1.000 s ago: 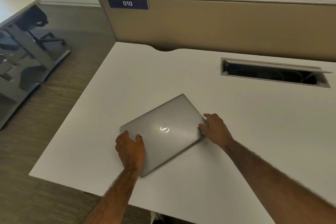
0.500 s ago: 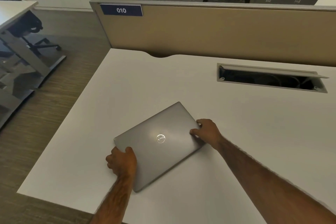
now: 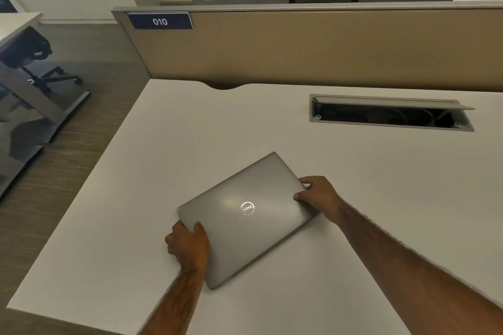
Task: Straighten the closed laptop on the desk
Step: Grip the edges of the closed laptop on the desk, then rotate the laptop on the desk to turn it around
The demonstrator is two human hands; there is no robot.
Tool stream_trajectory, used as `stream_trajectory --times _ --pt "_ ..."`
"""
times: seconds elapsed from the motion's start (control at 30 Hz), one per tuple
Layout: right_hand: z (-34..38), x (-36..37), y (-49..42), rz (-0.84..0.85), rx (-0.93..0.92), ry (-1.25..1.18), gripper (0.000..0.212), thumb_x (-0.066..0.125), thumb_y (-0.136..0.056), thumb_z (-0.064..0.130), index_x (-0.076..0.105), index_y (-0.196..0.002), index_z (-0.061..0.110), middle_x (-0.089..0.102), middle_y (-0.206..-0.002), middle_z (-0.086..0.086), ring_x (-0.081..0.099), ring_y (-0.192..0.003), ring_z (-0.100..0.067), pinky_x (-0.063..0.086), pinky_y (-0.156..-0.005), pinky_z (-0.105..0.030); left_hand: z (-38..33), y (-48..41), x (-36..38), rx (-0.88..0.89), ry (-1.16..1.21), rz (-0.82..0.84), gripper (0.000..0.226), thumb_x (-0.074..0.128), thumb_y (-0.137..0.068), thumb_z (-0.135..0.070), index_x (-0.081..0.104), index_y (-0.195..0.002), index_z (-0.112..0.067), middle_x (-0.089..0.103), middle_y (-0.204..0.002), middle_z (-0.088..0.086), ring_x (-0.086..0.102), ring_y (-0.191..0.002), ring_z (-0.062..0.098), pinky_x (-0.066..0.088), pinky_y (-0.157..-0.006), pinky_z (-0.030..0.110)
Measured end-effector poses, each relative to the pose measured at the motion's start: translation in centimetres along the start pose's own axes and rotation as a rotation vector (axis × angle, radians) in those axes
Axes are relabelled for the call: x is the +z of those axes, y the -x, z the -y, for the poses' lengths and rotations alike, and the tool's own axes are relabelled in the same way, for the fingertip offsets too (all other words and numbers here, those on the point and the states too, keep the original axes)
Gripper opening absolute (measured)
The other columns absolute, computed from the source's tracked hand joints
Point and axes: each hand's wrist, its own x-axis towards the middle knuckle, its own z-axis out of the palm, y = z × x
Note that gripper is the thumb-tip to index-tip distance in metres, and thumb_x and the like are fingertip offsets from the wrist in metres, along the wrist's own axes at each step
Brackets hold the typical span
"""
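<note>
A closed grey laptop (image 3: 245, 217) with a round silver logo lies flat on the white desk (image 3: 272, 122), turned at an angle to the desk's edges. My left hand (image 3: 189, 246) grips its near-left edge, thumb on the lid and fingers curled under the side. My right hand (image 3: 318, 196) holds the right corner, thumb on top and fingers wrapped around the edge.
An open cable tray slot (image 3: 389, 114) is set into the desk at the back right. A beige partition (image 3: 313, 46) with a blue "010" label (image 3: 160, 21) closes off the back. The desk's left edge drops to the floor, where another desk and an office chair (image 3: 35, 62) stand.
Both hands have settled their grip on the laptop's edges, the left sliding to the near-left side. The laptop keeps roughly the same angle; my head has tilted down and closer.
</note>
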Motion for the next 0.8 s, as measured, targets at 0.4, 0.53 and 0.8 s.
stream_trajectory --times 0.4,0.53,0.8 --pt "-5.1 -13.7 0.3 -0.047 0.097 -0.054 0.044 0.078 -0.077 0.004 0.071 -0.12 0.01 0.07 -0.088 -0.007 0.067 -0.076 -0.022 0.05 -0.062 -0.028 -4.2 8.3 8.4 0.148 -0.022 0.208 0.044 0.065 -0.091 -0.017 0.055 -0.13 0.0 0.059 -0.126 0.024 0.052 -0.12 0.043 0.042 -0.106 0.05" --pt "-5.9 -17.3 -0.1 -0.057 0.106 -0.045 0.04 0.076 -0.078 0.002 0.071 -0.116 0.012 0.069 -0.084 -0.003 0.065 -0.074 -0.02 0.05 -0.063 -0.029 -4.8 11.7 10.7 0.121 0.004 0.246 0.05 0.066 -0.091 -0.017 0.05 -0.135 -0.001 0.054 -0.131 0.024 0.049 -0.125 0.043 0.04 -0.109 0.051" --pt "-6.4 -21.5 -0.9 -0.027 0.11 0.001 0.037 0.075 -0.078 -0.004 0.071 -0.111 0.01 0.067 -0.082 -0.004 0.064 -0.073 -0.019 0.048 -0.06 -0.026 -4.7 16.3 13.4 0.051 0.034 0.243 0.053 0.069 -0.089 -0.017 0.046 -0.135 -0.001 0.05 -0.135 0.023 0.051 -0.124 0.046 0.043 -0.106 0.054"
